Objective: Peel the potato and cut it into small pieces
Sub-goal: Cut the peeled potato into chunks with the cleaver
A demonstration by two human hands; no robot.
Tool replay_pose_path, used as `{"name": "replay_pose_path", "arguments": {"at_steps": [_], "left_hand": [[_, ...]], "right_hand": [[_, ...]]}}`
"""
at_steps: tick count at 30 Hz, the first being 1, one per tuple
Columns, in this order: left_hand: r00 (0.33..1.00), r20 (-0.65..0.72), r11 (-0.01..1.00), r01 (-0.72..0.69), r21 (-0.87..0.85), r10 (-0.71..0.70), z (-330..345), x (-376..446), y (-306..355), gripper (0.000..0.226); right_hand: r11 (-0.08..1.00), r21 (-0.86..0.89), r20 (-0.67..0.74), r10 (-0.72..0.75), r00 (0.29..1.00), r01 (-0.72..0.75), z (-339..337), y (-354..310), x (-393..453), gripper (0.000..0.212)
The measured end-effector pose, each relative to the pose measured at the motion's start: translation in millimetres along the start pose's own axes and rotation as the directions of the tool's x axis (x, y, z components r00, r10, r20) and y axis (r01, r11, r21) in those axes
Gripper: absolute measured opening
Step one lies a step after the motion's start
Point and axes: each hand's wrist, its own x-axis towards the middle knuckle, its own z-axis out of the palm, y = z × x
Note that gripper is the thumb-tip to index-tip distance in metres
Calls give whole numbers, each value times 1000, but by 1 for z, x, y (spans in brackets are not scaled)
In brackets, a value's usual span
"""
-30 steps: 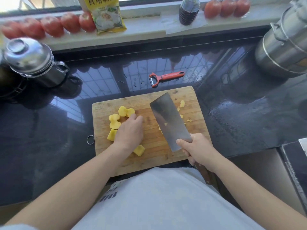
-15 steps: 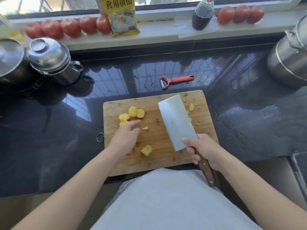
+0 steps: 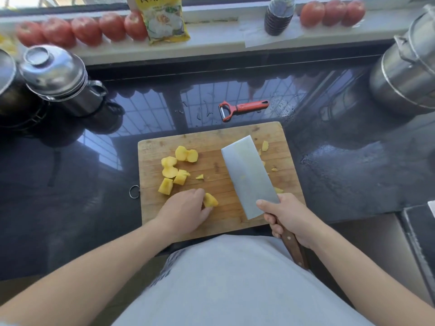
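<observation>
Left grip (image 3: 186, 211): fingers curled on one potato chunk (image 3: 210, 200) near the board's 6 o'clock edge, pinching it at the fingertips. Right grip (image 3: 288, 216): wrapped tight round the cleaver (image 3: 249, 175) handle, thumb on the blade's heel; broad blade tilted flat-side up, slanting toward 11 o'clock over the board's right half. Unclear whether the edge touches wood.

Other potato pieces (image 3: 175, 171) clustered at the board's 9 to 11 o'clock; small scraps by the blade and along the 3 o'clock side. Bare wood between cluster and blade, and a strip along the near edge.

Board (image 3: 211, 231) on the dark counter (image 3: 353, 172), near edge close to the counter's front lip, ring hanger at 9 o'clock. Peeler (image 3: 242, 108) just beyond the 12 o'clock edge, apart from it. Open wet counter at 3 o'clock, open dark counter at 9 o'clock. Lidded mug (image 3: 61, 78) at 10 o'clock, steel pot (image 3: 407, 76) at 2 o'clock, both well apart from the board. Sill at 12 o'clock with tomatoes (image 3: 84, 29), yellow packet (image 3: 164, 22), dark bottle (image 3: 279, 16).
</observation>
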Motion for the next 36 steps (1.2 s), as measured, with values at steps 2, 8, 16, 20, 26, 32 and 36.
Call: {"name": "replay_pose_path", "arguments": {"at_steps": [2,8,16,20,26,32,36], "left_hand": [[988,-1,988,155,-12,-155,7,-5,22,40],[984,-122,990,117,-82,-126,15,-18,16,38],[934,-8,646,242,-724,-358,11,10,29,17],[868,127,363,329,-872,-481,13,12,46,12],[828,145,219,305,-927,-541,28,12,52,11],[804,178,133,303,-944,-567,36,10,54,18],[821,194,98,289,-952,-538,35,10,54,23]], "right_hand": [[999,-40,-16,-19,1000,18,0,0,-2,17],[969,-240,-82,-83,993,62,1,-4,-7,29],[846,-532,-166,-152,974,42,6,6,-3,39],[620,-775,-128,-340,932,119,18,13,-12,39],[328,-932,-13,-453,891,153,24,17,-19,30],[165,-976,50,-473,880,145,23,20,-14,22],[10,-991,111,-535,838,137,21,29,-8,28]]}}
